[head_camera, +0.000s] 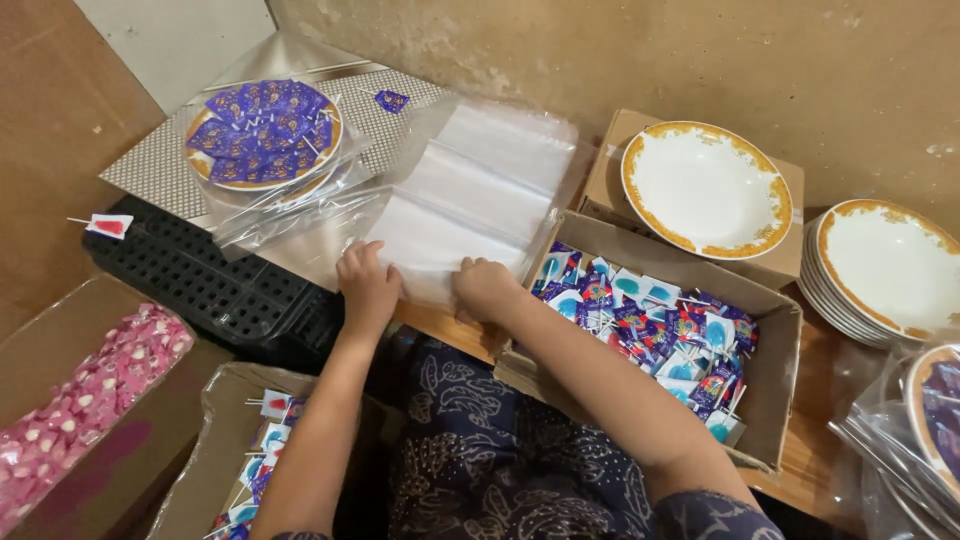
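Both hands (368, 285) (484, 290) pinch the clear bag stack's (470, 195) near edge.

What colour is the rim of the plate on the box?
Golden-orange, around a white plate; the head view shows it.

Both bare forearms reached forward from the bottom of the view, angled toward each other so that the hands sat near one another but apart. The left hand (367, 285) lay palm down, its fingers curled under at the tips and knuckles raised. The right hand (484, 288) was likewise palm down, fingers bent and pinched together, the wrist straight with the forearm.
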